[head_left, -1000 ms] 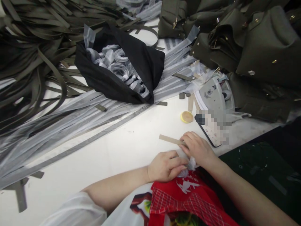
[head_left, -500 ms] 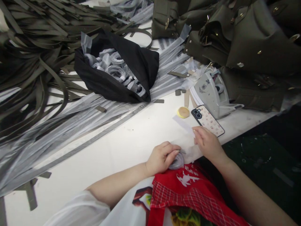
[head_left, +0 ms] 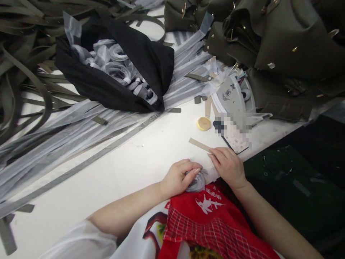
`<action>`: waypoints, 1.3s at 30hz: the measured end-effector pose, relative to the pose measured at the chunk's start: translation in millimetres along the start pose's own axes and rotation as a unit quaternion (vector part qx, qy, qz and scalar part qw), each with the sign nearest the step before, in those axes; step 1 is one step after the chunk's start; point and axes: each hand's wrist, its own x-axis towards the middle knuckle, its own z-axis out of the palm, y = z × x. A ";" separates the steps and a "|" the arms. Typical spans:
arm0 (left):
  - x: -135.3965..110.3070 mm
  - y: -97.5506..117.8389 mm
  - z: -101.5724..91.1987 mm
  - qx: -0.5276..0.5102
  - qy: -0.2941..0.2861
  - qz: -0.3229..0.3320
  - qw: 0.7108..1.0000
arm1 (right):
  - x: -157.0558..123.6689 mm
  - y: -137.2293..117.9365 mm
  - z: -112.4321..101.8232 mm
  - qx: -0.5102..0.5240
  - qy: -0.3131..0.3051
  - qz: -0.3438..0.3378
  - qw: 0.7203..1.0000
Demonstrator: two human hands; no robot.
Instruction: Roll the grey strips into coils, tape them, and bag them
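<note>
My left hand (head_left: 178,178) is closed on a coil of grey translucent strip (head_left: 197,182), pressing it at the table edge just above the red apron. The fingers hide part of the coil. To its right, my right hand (head_left: 229,167) pinches the lower end of a short beige strip (head_left: 198,144), which points up and left over the white table. A thin, pale translucent sheet lies between the two hands. Just beyond the right hand lies a phone in a patterned case (head_left: 237,137), and a round yellow-edged roll (head_left: 204,123) sits past the beige strip.
A black cloth bag (head_left: 159,68) full of similar grey coils stands at the back. Long translucent strips (head_left: 64,144) and dark olive straps (head_left: 16,72) cover the left. Olive bags (head_left: 285,43) are piled at the right behind a grey holder (head_left: 234,93). The table edge slants up rightward.
The view has shifted, so the table things appear further left. My right hand has drawn nearer to the left one. The strip in it looked white and now looks beige.
</note>
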 end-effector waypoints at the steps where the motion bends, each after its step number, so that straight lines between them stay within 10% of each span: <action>1: 0.7 -0.8 -0.2 -0.004 -0.001 -0.002 1.000 | 1.8 -0.5 -1.2 -0.003 -0.005 0.001 1.000; 39: 9.8 -13.9 -0.9 -0.030 -0.022 0.037 0.999 | 25.9 5.0 -18.6 -0.034 -0.077 -0.032 0.996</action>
